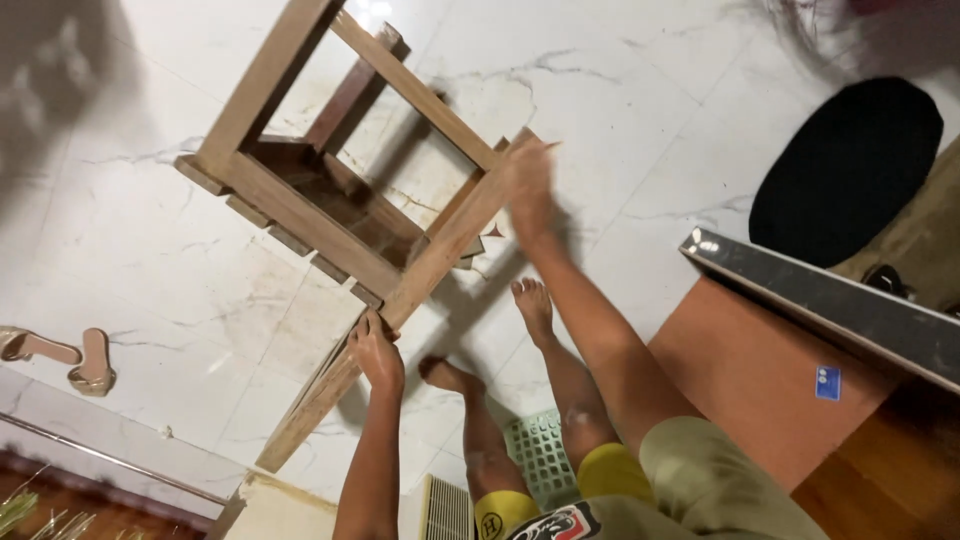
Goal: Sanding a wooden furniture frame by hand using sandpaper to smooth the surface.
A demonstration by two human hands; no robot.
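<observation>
White marble floor [200,290], both hands gripping wooden chair [330,215]

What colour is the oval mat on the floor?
Black; the oval mat shows at upper right in the head view.

Wooden chair [330,200], brown, slatted seat, tipped over on white marble floor [150,270], upper left to centre of frame. Long leg runs diagonally from lower left up to centre. Left hand [377,352] grips that leg at mid-length; right hand [528,180], blurred, touches its upper end by the crossbar.
</observation>
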